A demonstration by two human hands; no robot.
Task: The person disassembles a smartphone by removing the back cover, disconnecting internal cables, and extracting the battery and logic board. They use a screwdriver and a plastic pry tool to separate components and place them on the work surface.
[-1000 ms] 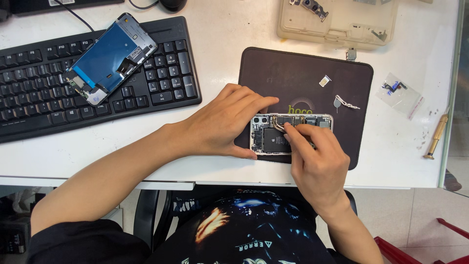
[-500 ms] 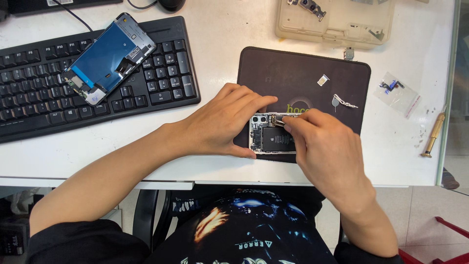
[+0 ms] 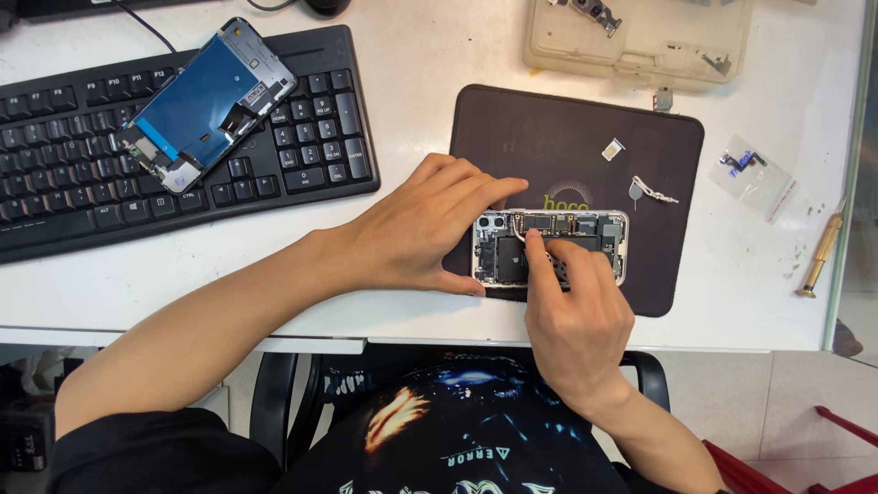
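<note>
White worktop (image 3: pixel 412 128). Directly on it are laid: black keyboard (image 3: pixel 302 137) at left, dark mat (image 3: pixel 567 137) at centre, clear plastic tray (image 3: pixel 640 41) behind, small plastic bag (image 3: pixel 754 174) and brass-handled screwdriver (image 3: pixel 820 256) at right.
</note>
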